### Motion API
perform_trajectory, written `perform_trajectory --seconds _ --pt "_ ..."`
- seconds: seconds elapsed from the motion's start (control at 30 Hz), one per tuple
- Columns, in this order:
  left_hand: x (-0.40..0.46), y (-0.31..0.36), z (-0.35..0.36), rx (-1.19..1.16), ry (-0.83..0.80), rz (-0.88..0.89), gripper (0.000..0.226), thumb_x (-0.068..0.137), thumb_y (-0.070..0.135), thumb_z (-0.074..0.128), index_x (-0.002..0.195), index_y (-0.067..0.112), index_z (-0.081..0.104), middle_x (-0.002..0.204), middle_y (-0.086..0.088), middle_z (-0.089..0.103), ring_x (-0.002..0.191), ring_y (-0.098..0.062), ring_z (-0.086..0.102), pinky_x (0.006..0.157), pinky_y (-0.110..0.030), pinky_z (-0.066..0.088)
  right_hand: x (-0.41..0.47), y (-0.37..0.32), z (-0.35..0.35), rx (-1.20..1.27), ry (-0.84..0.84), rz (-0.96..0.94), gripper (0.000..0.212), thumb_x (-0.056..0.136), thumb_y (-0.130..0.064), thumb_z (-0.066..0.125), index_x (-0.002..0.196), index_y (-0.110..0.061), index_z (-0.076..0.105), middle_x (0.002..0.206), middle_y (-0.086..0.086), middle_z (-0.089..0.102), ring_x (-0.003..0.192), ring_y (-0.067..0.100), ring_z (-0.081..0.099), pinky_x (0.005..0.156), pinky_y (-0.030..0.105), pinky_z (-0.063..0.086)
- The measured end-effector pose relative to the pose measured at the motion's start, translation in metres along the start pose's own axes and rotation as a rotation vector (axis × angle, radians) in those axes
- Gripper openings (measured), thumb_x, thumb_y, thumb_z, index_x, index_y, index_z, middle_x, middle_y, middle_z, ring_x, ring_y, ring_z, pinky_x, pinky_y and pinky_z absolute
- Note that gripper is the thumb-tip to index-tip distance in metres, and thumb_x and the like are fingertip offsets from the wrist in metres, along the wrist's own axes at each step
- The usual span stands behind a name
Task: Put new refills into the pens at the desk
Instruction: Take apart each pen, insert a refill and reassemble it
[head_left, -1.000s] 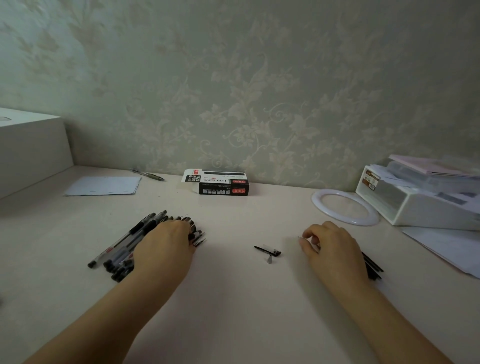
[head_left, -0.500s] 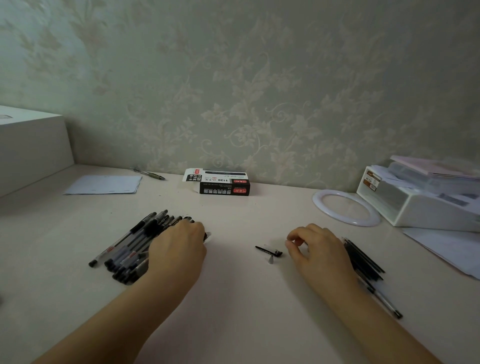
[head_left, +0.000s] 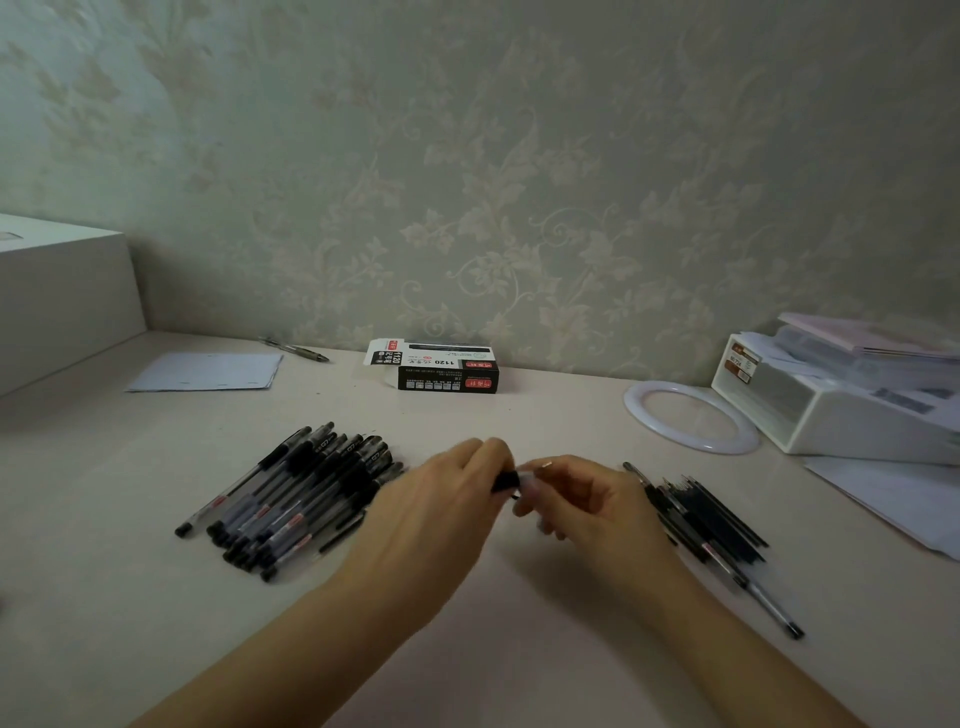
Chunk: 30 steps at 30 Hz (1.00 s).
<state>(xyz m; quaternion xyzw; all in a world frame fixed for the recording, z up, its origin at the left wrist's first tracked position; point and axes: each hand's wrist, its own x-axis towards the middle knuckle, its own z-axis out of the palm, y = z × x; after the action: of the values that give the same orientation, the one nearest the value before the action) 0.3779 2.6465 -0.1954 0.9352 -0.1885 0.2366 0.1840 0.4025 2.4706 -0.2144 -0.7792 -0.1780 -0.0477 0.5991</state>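
Over the smooth pale counter (head_left: 519, 649) I see both hands, left hand (head_left: 441, 514) and right hand (head_left: 592, 506), pinching one slim black-tipped pen (head_left: 506, 480) between the clear-barrelled pen heap (head_left: 291, 499) and thin dark refills (head_left: 711, 514).

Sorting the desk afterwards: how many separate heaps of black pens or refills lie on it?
2: a heap of black capped pens left of the hands, and a heap of thin black refills right of them.

Pile of pens (head_left: 296, 499) on desk, left: black caps, clear barrels, lying roughly parallel, slanted. Bundle of dark refills (head_left: 709, 514) on right, slanted opposite way. Single pen (head_left: 769, 605) at bundle's near end. One pen (head_left: 506, 480) held between both hands, blurred.
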Motion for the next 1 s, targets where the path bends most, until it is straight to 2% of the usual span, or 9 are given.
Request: perform_trajectory --seconds 0.07,0.17,0.27,0.4,0.5,0.57,0.67,0.8,1.0 --pt "-0.001 0.000 0.006 -0.061 -0.019 0.016 0.012 0.097 0.041 0.039 0.094 0.031 0.043 0.092 0.012 0.054 0.071 -0.009 0.053 0.061 -0.030 0.049 -0.001 -0.002 0.004 0.004 -0.033 -0.012 0.015 0.085 -0.033 0.066 0.092 -0.026 0.077 0.079 0.000 0.075 0.062 0.004 0.062 0.060 0.016 0.050" --pt "0.001 -0.006 0.012 -0.119 0.019 0.021 0.014 0.094 0.045 0.041 0.087 0.032 0.041 0.085 0.013 0.057 0.068 -0.008 0.052 0.057 -0.032 0.047 0.000 -0.002 0.004 0.087 0.011 0.018 0.015 0.085 -0.032 0.066 0.085 -0.023 0.079 0.077 0.003 0.075 0.059 0.007 0.060 0.059 0.019 0.051" --pt "0.000 -0.012 0.018 -0.110 0.008 0.012 0.017 0.095 0.046 0.042 0.091 0.030 0.045 0.084 0.012 0.061 0.068 -0.010 0.053 0.059 -0.036 0.048 0.003 0.000 0.001 0.196 0.126 0.110 0.019 0.085 -0.034 0.065 0.083 -0.019 0.077 0.074 0.003 0.073 0.057 0.010 0.058 0.059 0.019 0.052" --pt "0.000 -0.019 0.023 -0.132 0.020 -0.010 0.018 0.097 0.042 0.043 0.095 0.028 0.054 0.085 0.011 0.061 0.072 -0.010 0.057 0.063 -0.037 0.050 0.006 0.004 -0.007 0.375 0.279 0.191 0.022 0.094 -0.025 0.061 0.080 -0.016 0.075 0.072 0.001 0.066 0.058 0.009 0.053 0.058 0.019 0.050" --pt "-0.001 -0.019 0.025 -0.163 0.017 0.002 0.018 0.097 0.042 0.043 0.092 0.028 0.054 0.082 0.010 0.060 0.069 -0.009 0.055 0.062 -0.038 0.049 0.005 0.004 -0.007 0.426 0.188 0.184 0.018 0.082 -0.031 0.068 0.085 -0.015 0.076 0.076 0.004 0.070 0.060 0.009 0.058 0.060 0.020 0.052" --pt "-0.001 -0.018 0.026 -0.188 0.017 0.011 0.018 0.096 0.044 0.044 0.092 0.029 0.052 0.081 0.011 0.060 0.066 -0.008 0.052 0.061 -0.036 0.047 0.004 0.004 -0.003 0.381 0.119 0.164 0.020 0.083 -0.029 0.066 0.089 -0.012 0.075 0.077 0.007 0.071 0.060 0.011 0.059 0.060 0.021 0.053" --pt "-0.002 -0.020 0.028 -0.207 -0.006 -0.001 0.020 0.095 0.053 0.036 0.098 0.036 0.048 0.085 0.016 0.058 0.067 0.000 0.049 0.060 -0.027 0.044 0.005 0.008 0.000 0.317 0.188 0.144 0.020 0.097 -0.019 0.055 0.090 -0.009 0.070 0.075 0.007 0.071 0.058 0.012 0.059 0.058 0.021 0.052" --pt "-0.002 -0.023 0.030 -0.224 -0.029 -0.002 0.022 0.097 0.050 0.029 0.098 0.037 0.047 0.084 0.013 0.055 0.071 -0.005 0.050 0.064 -0.033 0.047 0.008 0.008 -0.009 0.445 0.349 0.177 0.024 0.101 -0.019 0.049 0.086 -0.009 0.064 0.070 0.005 0.069 0.058 0.009 0.059 0.058 0.019 0.052" --pt "-0.001 -0.021 0.032 -0.291 0.000 0.032 0.021 0.098 0.049 0.033 0.096 0.036 0.049 0.078 0.012 0.053 0.071 -0.007 0.050 0.063 -0.033 0.045 0.008 0.010 -0.006 0.579 0.269 0.209 0.023 0.101 -0.019 0.049 0.089 -0.007 0.064 0.070 0.007 0.067 0.057 0.009 0.058 0.058 0.020 0.053"
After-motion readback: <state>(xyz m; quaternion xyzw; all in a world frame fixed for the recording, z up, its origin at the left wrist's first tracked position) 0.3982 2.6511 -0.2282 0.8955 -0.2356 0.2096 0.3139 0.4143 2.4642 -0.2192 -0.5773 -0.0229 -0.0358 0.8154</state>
